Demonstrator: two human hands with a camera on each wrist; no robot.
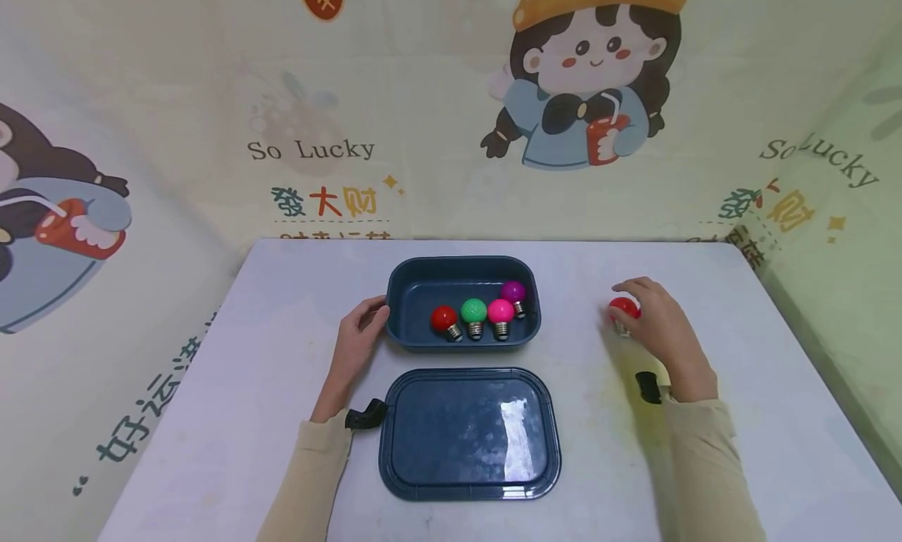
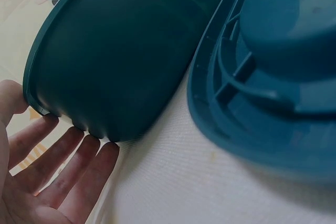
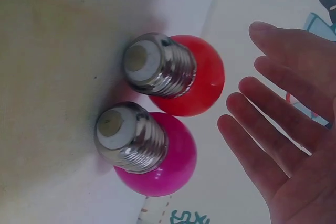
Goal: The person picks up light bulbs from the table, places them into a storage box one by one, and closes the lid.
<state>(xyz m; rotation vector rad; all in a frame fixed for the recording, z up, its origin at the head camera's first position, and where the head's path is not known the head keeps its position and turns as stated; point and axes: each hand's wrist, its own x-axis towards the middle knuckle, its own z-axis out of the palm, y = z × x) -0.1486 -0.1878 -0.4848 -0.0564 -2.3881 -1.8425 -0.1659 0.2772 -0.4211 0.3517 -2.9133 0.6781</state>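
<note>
A dark blue box point(image 1: 423, 291) holds several round light bulbs: a red bulb point(image 1: 442, 318), a green bulb point(image 1: 474, 310), a pink bulb point(image 1: 500, 311) and a purple bulb point(image 1: 512, 291). My left hand point(image 1: 358, 334) touches the box's left end; in the left wrist view its fairly straight fingers point(image 2: 79, 166) rest against the outer wall. To the right, my right hand point(image 1: 658, 323) is beside another red bulb point(image 1: 624, 308). In the right wrist view this bulb lies against a magenta bulb point(image 3: 176, 156), and the spread fingers are apart from both. The hand hides the magenta one in the head view.
A dark blue lid point(image 1: 451, 440) lies flat on the white table point(image 1: 282, 291), in front of the box and between the forearms. A patterned cloth point(image 1: 423, 135) hangs behind the table. A black wrist mount point(image 1: 366, 414) on the left arm overlaps the lid's left edge.
</note>
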